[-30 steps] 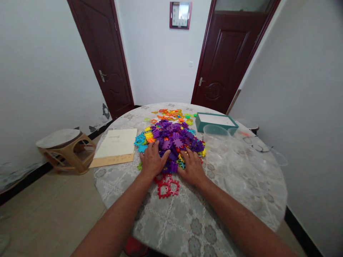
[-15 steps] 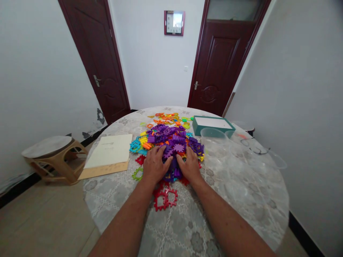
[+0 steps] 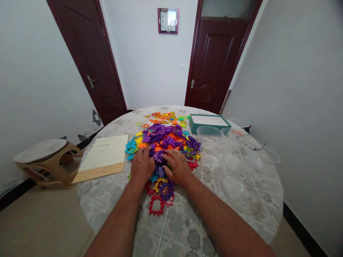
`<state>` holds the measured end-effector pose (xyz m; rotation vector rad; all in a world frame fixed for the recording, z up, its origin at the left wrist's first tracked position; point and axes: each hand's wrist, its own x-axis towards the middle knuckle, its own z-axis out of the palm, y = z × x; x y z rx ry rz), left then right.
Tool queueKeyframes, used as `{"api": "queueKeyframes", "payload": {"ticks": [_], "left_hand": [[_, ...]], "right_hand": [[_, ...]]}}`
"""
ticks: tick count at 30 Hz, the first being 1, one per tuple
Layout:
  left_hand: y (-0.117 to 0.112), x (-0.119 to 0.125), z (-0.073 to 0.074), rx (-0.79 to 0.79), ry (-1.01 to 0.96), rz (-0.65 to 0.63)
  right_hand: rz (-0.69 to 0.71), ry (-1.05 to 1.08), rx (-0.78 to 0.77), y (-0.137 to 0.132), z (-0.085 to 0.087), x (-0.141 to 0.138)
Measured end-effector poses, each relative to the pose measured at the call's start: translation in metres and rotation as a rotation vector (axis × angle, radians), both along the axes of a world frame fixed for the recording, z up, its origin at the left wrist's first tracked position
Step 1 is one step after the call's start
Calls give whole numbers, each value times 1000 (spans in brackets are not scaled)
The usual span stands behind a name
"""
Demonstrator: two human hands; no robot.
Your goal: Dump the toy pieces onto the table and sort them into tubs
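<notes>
A mixed heap of interlocking plastic building pieces [image 3: 162,131], mostly purple with orange, yellow, blue and red ones, lies in front of me. My left hand [image 3: 141,166] rests on the heap's near left side, fingers stretched forward and thumb inward. My right hand [image 3: 177,167] lies opposite, fingers spread and pointing left over purple pieces. Between the two hands sits a purple piece [image 3: 158,156]; neither hand visibly grips it. Closer to me are a round purple piece [image 3: 166,191], a yellow piece [image 3: 160,184] and a red square frame piece [image 3: 156,206]. Some fingertips are hidden among the pieces.
Orange and yellow pieces [image 3: 163,117] lie at the back of the round table [image 3: 193,221]. A green box [image 3: 209,123] and clear plastic containers [image 3: 210,142] stand to the right. Paper sheets [image 3: 103,151] lie left, beside a stool [image 3: 50,157] on the floor.
Both hands have drawn nearer to me, pulling pieces along. A round purple piece and a yellow one now lie over the red frames. Orange pieces show more in the heap. My view has shifted slightly.
</notes>
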<state>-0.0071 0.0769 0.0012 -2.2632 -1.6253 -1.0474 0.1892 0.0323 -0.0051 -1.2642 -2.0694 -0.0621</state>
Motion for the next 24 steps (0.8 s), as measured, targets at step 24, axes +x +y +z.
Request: {"api": "queueKeyframes", "payload": {"ticks": [24], "left_hand": [[-32, -31, 25, -162, 12, -219]], "right_hand": [[-79, 2, -26, -11, 16, 32]]}}
